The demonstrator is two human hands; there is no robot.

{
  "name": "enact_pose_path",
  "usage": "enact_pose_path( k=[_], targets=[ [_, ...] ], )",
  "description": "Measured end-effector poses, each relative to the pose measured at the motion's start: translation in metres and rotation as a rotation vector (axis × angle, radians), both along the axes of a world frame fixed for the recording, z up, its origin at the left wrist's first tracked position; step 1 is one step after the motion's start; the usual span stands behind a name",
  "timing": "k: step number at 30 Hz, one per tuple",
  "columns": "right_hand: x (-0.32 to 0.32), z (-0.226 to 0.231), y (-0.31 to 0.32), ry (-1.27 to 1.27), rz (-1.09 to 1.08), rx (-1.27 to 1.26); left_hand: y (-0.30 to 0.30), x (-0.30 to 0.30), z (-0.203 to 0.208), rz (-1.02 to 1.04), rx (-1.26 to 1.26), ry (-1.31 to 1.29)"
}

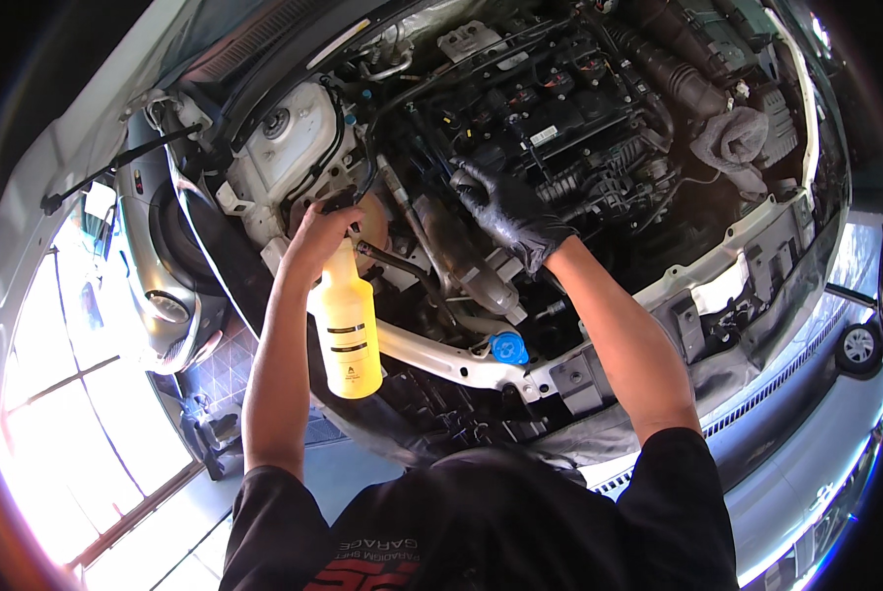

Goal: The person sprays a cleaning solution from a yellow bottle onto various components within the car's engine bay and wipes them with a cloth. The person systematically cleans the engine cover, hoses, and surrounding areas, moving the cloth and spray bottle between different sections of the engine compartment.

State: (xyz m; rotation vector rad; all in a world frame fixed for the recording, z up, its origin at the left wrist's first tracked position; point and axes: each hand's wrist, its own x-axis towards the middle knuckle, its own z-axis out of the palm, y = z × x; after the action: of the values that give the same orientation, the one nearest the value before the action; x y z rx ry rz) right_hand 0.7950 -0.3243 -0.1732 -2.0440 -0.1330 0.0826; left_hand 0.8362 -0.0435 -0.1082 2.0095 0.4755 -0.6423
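Note:
My bare left hand (315, 239) is wrapped round the neck of a spray bottle (346, 330) full of yellow liquid. The bottle hangs upright over the front left of the engine bay, its dark trigger head (341, 201) pointing toward the engine. A black glove covers my right hand (508, 219), which reaches in beside the black engine (559, 108). Its fingers are curled together near dark hoses; what they hold, if anything, blends into the dark parts. Below and between my hands lies a metal heat shield (466, 271) over a pipe.
A grey rag (735, 143) lies at the right of the engine bay. At the front edge sits a blue reservoir cap (508, 348). A removed headlight and fender section (170, 305) shows at left. Another car (806, 473) stands at the lower right.

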Motion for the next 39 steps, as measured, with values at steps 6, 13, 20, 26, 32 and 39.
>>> enact_pose_path(
  k=[6,13,20,26,32,39],
  targets=[
    [0.006,0.021,-0.005,0.32,0.077,-0.035,0.007,-0.006,-0.018,-0.103,0.106,-0.096],
    [-0.009,0.038,-0.019,0.058,0.063,0.066,-0.031,-0.004,-0.007,-0.333,0.345,-0.039],
    [-0.026,0.057,-0.017,0.007,0.008,0.041,-0.043,0.035,-0.075,-0.461,0.566,-0.298],
    [-0.024,0.066,-0.016,0.158,0.063,-0.011,-0.064,0.06,-0.074,-0.4,0.628,-0.142],
    [-0.019,0.054,-0.016,0.218,0.023,0.047,-0.071,0.056,-0.085,-0.372,0.677,-0.16],
    [-0.011,0.036,-0.018,0.192,0.043,-0.039,-0.076,0.041,-0.051,-0.257,0.577,-0.05]
  ],
)
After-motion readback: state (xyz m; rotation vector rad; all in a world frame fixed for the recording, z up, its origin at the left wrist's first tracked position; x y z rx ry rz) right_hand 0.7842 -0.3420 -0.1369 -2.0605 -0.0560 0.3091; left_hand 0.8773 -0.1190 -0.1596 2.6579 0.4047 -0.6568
